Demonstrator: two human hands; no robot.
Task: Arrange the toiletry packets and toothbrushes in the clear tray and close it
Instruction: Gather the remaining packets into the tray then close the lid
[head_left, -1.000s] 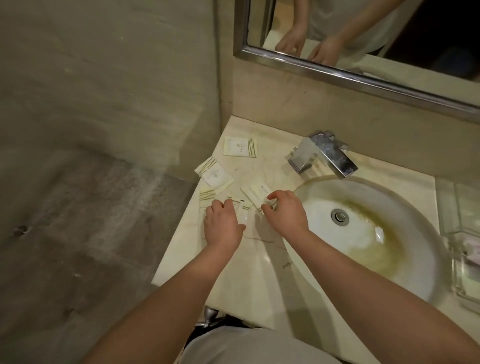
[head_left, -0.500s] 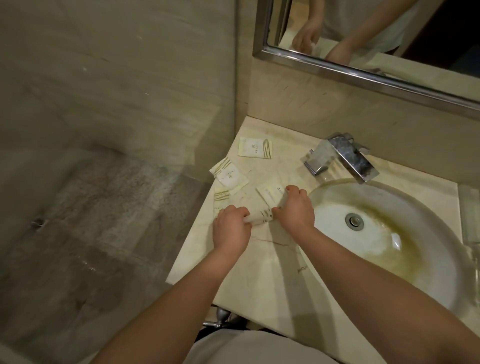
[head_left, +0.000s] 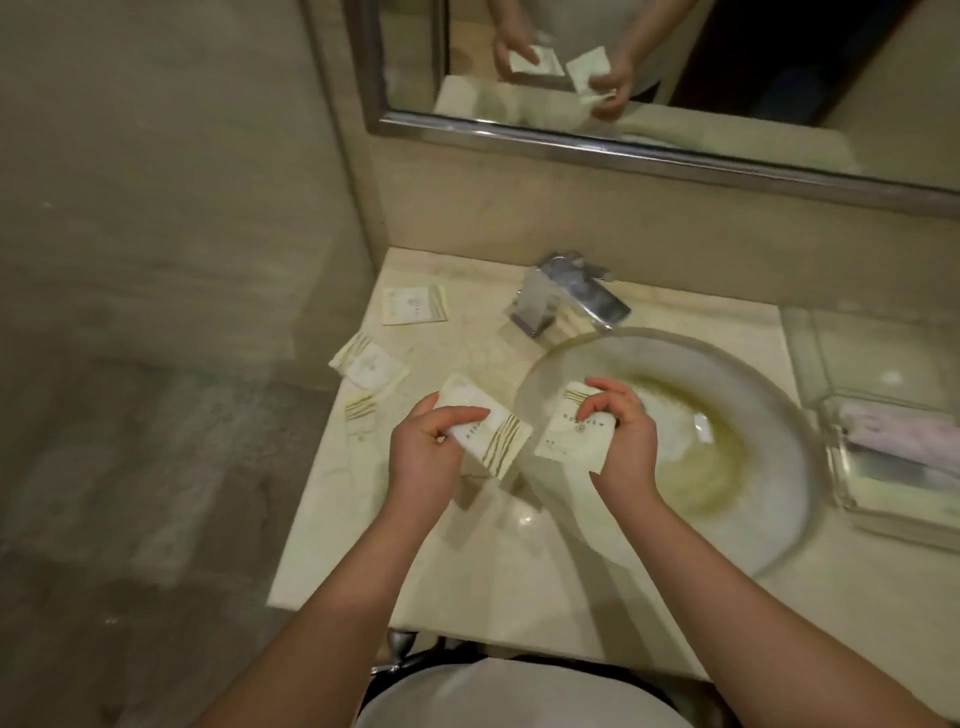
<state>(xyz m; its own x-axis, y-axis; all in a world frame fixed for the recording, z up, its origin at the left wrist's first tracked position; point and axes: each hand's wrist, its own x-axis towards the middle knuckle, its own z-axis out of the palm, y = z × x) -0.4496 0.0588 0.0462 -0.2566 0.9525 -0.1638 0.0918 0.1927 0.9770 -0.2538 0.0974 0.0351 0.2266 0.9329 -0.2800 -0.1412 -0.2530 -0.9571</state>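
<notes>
My left hand (head_left: 434, 449) grips a white toiletry packet with gold stripes (head_left: 493, 436), lifted above the counter. My right hand (head_left: 621, 434) grips a second white packet (head_left: 574, 434) over the sink's left rim. Three more packets lie on the counter at the left: one at the back (head_left: 414, 305), one in the middle (head_left: 370, 361), one nearer (head_left: 360, 414). The clear tray (head_left: 883, 467) sits at the right of the sink with flat items inside. No toothbrush can be made out.
A marble counter (head_left: 498, 561) holds a round stained sink (head_left: 691, 452) and a chrome tap (head_left: 569, 299) at the back. A mirror (head_left: 675, 62) hangs on the wall above. The counter's left edge drops to the floor.
Both hands have lifted off the counter, each with a packet, and moved apart and to the right. The camera view shifted so the clear tray shows at the right.
</notes>
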